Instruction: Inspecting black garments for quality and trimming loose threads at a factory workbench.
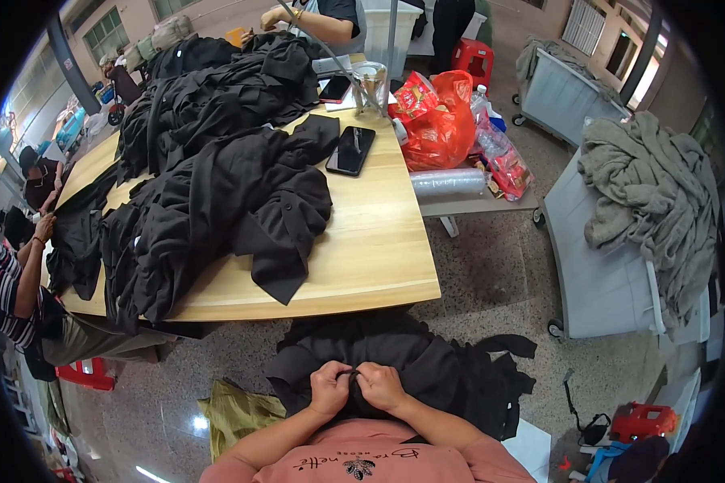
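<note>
A black garment (411, 354) lies bunched across my lap, at the near edge of the table. My left hand (330, 388) and my right hand (380, 386) meet over it, fingers curled and pinching a small fold of its cloth between them. Exactly what sits between the fingertips is too small to make out beyond the dark cloth. One loose part of the garment trails off to the right. Ahead, a large heap of black garments (193, 209) covers the left and middle of the wooden table (379, 258).
A dark phone (350, 150) rests by the heap. Red plastic bags (439, 129) and a clear roll (449, 181) are on a low bench. Grey wheeled bins (596, 241) with grey cloth stand right. A person (16, 274) in stripes handles black cloth at left; another (330, 20) works beyond the table.
</note>
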